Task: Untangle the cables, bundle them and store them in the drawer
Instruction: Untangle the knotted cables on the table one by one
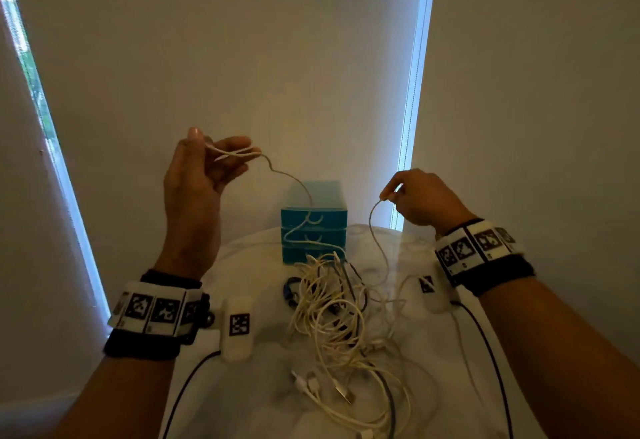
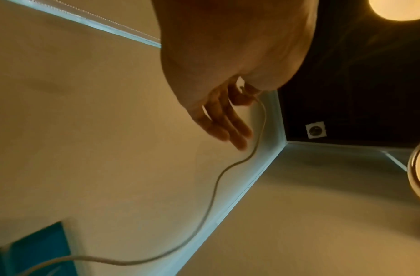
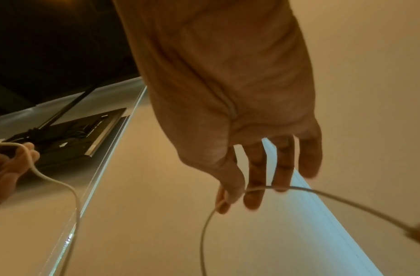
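A tangle of white and black cables (image 1: 336, 314) lies on the white round table (image 1: 249, 265). My left hand (image 1: 204, 168) is raised at the left and holds a white cable (image 1: 291, 179) between thumb and fingers; the cable drops to the pile. In the left wrist view the same cable (image 2: 216, 186) hangs from the left hand (image 2: 227, 119). My right hand (image 1: 412, 196) is lifted at the right and pinches another stretch of white cable (image 1: 375, 234). The right wrist view has this cable (image 3: 204, 233) pinched by the right hand's fingers (image 3: 230, 192). A blue drawer unit (image 1: 313, 224) stands behind the pile, drawers closed.
Blinds cover the wall behind the table, with bright window gaps at left and right (image 1: 415, 92). Loose connector ends (image 1: 311, 386) lie at the table's near side. Black wires (image 1: 485, 341) run from my wrist cameras along both forearms.
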`<state>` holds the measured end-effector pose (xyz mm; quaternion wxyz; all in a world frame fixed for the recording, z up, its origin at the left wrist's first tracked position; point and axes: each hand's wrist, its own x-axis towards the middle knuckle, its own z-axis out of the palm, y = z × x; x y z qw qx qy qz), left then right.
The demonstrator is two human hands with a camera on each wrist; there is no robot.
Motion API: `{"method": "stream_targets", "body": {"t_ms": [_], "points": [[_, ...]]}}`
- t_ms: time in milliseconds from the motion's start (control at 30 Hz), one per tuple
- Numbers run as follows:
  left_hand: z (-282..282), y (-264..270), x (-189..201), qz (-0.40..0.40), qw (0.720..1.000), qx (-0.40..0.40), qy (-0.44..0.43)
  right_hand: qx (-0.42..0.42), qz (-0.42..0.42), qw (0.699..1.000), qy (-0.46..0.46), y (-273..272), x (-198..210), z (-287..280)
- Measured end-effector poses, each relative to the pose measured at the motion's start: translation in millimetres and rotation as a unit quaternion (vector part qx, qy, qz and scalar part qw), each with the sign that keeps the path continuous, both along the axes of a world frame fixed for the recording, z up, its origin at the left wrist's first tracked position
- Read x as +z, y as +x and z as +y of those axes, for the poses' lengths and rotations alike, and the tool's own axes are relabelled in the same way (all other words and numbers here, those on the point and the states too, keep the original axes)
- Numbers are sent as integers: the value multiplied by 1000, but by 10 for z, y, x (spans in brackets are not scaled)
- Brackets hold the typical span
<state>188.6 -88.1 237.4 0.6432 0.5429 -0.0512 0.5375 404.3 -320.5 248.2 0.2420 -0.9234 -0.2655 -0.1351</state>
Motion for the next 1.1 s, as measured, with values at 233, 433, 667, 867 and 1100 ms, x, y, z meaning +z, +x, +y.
{"method": "stream_targets", "body": {"t_ms": [233,433,667,867,1100], "points": [[150,0,-41,264,950,-3,169,95,-44,967,233,-208,277,288],[642,159,-253,371,864,160,299,174,175,859,448,-345,103,344],[1037,330,-149,517,662,393,374,276,205,828,442,-491,-202,363],[-150,568,-377,451,753,-108,467,329,252,770,485,-764,-192,552],[14,612,-544,361,834,-173,381,285,333,677,592,-511,-46,287]]}}
